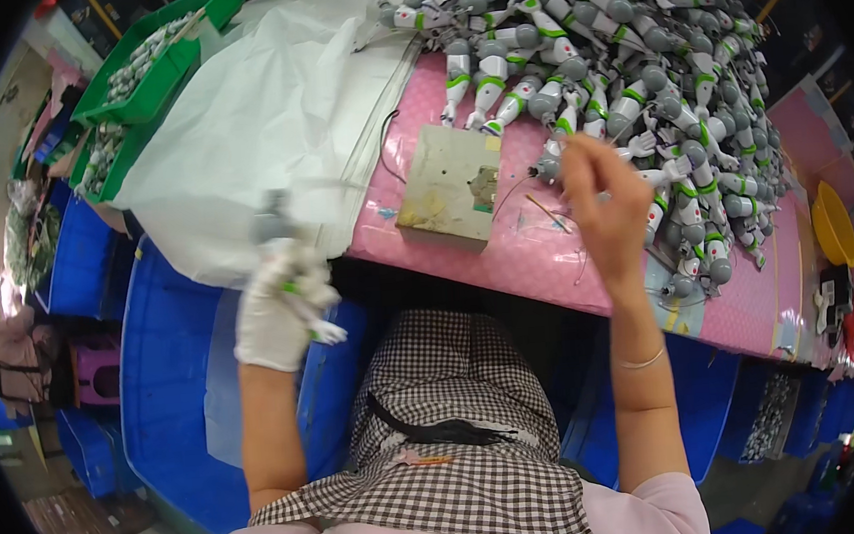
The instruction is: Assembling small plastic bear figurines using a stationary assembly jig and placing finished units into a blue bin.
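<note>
My left hand [273,314], in a white glove, is closed around a toy arm [273,222]. The toy arm's grey end points up, blurred by motion, and its small white hand sticks out below beside a green band. My bare right hand [607,193] is raised over the table's front with thumb and fingers pinched together. Whatever those fingers hold, if anything, is too small to make out. Just behind it lies a big heap of toy arms [570,50] in white, grey and green. Between my hands, a grey metal box [446,185] with a cable sits on the table.
Pink bubble sheeting covers the table [537,258]. White sheets [266,129] hang over its left side, near green trays [152,83] of grey parts. A blue bin [171,388] stands below my left hand. At the right is a yellow basin [833,225].
</note>
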The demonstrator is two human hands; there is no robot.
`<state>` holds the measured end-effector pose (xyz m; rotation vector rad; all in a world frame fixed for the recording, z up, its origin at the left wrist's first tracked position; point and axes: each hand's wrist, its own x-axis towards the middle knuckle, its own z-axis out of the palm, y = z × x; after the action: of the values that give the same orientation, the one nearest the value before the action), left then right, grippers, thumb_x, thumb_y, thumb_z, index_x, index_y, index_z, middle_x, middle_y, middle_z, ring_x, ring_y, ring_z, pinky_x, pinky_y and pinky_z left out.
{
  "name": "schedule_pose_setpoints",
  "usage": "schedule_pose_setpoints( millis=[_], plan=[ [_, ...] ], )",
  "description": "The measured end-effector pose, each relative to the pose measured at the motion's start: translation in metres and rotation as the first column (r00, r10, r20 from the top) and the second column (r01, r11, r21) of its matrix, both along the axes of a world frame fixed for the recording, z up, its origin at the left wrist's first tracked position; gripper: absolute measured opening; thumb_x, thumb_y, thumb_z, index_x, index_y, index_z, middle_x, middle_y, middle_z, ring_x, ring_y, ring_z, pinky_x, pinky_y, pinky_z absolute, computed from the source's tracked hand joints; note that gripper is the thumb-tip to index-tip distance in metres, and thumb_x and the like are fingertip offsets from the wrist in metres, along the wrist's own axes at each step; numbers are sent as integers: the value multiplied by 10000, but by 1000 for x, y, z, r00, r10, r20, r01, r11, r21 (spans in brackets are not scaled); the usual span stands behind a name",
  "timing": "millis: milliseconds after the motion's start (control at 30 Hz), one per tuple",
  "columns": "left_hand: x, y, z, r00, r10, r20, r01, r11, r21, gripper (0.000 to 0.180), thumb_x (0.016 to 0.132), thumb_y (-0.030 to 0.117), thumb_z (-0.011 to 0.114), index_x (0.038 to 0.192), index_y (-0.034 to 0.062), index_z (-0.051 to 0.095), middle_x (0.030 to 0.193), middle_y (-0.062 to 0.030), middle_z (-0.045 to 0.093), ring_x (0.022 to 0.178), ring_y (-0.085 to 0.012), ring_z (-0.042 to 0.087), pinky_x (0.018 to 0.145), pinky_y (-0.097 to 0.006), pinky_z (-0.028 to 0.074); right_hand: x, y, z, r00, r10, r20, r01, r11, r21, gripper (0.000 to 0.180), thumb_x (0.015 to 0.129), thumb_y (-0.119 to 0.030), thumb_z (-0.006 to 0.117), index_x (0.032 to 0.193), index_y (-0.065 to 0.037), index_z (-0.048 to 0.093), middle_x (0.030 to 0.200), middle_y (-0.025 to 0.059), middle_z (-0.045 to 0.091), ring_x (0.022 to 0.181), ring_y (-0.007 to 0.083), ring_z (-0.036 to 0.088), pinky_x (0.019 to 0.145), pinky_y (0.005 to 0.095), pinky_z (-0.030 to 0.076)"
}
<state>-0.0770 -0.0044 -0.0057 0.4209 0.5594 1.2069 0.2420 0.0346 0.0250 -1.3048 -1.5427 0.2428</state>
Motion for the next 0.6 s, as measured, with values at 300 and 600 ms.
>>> schedule_pose_setpoints(
  millis=[300, 600],
  plan=[
    [-194, -42, -184, 454, 642, -618, -873, 459, -164, 185, 828, 120, 648, 919, 104, 488, 742, -48, 498, 582, -152, 495, 522, -316, 449, 65, 78, -19, 591, 101, 800, 52, 985, -163, 305, 662, 114, 439, 909, -44, 522, 1085, 118, 542, 1004, 358, 487, 852, 407, 390],
    [-262, -34, -415, 685, 269, -677, -721, 384, -577, 200, 850, 268, 638, 981, 139, 559, 833, -79, 590, 715, -195, 565, 640, -342, 472, 62, 82, -23, 453, 185, 872, -66, 983, -174, 369, 732, 111, 465, 1055, -51, 538, 1204, 129, 518, 1117, 324, 474, 933, 399, 384]
  ],
)
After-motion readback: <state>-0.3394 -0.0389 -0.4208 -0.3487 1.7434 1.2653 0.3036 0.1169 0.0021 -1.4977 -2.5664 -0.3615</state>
